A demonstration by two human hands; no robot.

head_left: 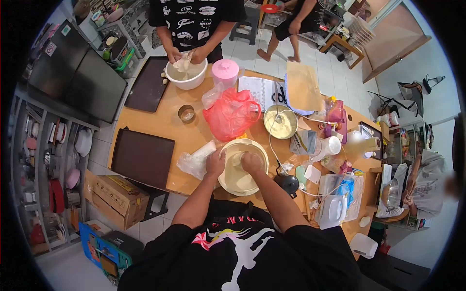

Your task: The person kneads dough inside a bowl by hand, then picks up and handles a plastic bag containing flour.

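Note:
A large cream-coloured basin (pixel 224 183) stands at the near edge of the wooden table, with pale dough or batter (pixel 238 177) inside. My left hand (pixel 215 162) is at the basin's left rim, its fingers bent; whether they hold the rim or some dough cannot be made out. My right hand (pixel 251 163) reaches into the basin, its fingers closed near a pale lump (pixel 237 159), and what they grip is too small to tell. Left of the basin lies a clear plastic bag (pixel 190 165). Behind it is a red plastic bag (pixel 232 115).
Across the table a person handles dough over a white basin (pixel 187 82). Dark trays (pixel 143 156) lie at the left. A metal bowl (pixel 281 127) with yellow contents, a notebook (pixel 252 89), a cable and containers are at the right. Two other people are farther off.

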